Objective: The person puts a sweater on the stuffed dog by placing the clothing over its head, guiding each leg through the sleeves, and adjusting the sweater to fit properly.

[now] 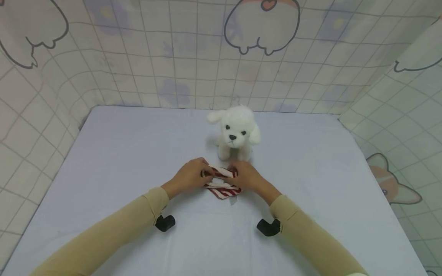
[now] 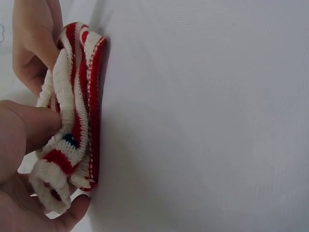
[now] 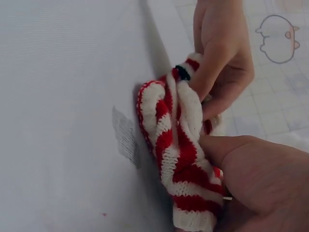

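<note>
A small knitted sweater (image 1: 222, 193) with red and white stripes is held between both hands at the middle of the table. The left hand (image 1: 191, 174) pinches its left side, thumb at the white ribbed opening (image 2: 63, 87). A short sleeve with a round cuff (image 2: 50, 193) sits among those fingers. On the other side the right hand (image 1: 249, 177) grips the knit, thumb at the opening's edge and a striped sleeve (image 3: 195, 203) beside it. The opening is spread between the hands. Just beyond them a white plush dog (image 1: 238, 130) stands upright, facing the person.
A white cloth covers the table (image 1: 121, 153). A small grey patch (image 3: 126, 137) lies on it near the sweater. Black wrist devices (image 1: 165, 223) stick out below the sleeves. Patterned curtains (image 1: 197, 69) enclose the back and sides.
</note>
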`<move>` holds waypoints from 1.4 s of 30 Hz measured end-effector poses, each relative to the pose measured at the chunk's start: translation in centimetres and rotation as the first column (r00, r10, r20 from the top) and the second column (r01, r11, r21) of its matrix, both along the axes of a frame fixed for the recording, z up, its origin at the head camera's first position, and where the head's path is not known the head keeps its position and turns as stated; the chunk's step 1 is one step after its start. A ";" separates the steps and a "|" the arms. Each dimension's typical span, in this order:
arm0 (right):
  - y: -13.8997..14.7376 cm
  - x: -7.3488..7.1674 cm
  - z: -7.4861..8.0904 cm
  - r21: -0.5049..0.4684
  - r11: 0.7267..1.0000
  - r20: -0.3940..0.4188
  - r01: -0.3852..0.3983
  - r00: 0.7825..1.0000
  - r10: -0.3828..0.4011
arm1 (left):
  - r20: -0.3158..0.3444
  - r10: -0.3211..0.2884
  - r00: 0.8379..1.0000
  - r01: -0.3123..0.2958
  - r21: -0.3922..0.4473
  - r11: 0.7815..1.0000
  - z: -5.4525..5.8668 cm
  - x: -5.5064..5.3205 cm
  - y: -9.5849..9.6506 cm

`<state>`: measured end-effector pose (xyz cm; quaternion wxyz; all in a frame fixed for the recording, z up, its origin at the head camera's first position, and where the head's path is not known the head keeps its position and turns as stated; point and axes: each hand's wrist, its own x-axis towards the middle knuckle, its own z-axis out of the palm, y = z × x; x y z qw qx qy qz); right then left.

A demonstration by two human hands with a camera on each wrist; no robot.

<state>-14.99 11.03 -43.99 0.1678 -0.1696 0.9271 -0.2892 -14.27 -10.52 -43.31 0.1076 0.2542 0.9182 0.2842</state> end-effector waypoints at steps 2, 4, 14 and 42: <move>-0.1 0.2 0.0 0.006 1.000 0.000 0.006 1.000 -0.006 | 0.014 -0.008 1.000 0.008 0.006 1.000 0.0 0.1 0.2; -0.1 0.4 0.1 0.006 1.000 -0.003 0.023 1.000 -0.023 | 0.035 -0.016 0.999 0.015 0.014 1.000 0.1 0.1 0.3; 0.5 1.0 0.8 -0.170 0.978 -0.009 0.122 0.992 -0.126 | 0.031 -0.101 0.994 0.099 0.035 0.994 0.1 -0.2 0.5; 0.5 1.7 0.9 -0.112 0.990 -0.196 -0.082 0.979 0.059 | 0.016 0.106 0.994 -0.105 -0.054 0.993 0.7 -0.1 2.1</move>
